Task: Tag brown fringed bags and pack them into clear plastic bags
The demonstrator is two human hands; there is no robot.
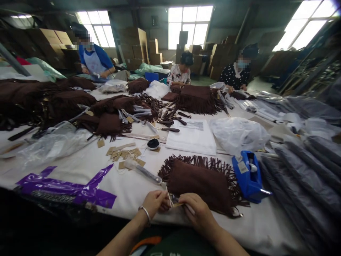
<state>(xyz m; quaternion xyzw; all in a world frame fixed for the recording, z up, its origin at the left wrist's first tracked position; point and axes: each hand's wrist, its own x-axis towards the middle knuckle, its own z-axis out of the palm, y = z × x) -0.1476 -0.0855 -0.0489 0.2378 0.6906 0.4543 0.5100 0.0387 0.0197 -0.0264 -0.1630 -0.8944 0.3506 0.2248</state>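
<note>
Brown suede fringe bag point(198, 186), blue tape dispenser point(252, 186)

At the bottom centre of the frame, the left hand point(154, 203) and right hand point(197, 213) sit at the near edge of the worktop point(80, 160), just before a fringed suede bag point(198, 186), with a tape dispenser point(247, 176) touching its right side and hang tags point(125, 154) to its left. Wrapped flat packs point(301, 185) lie stacked along the right edge, while a plastic bag point(238, 135) and a stack of paper sheets point(190, 137) lie behind the suede bag, near the frame's centre
</note>
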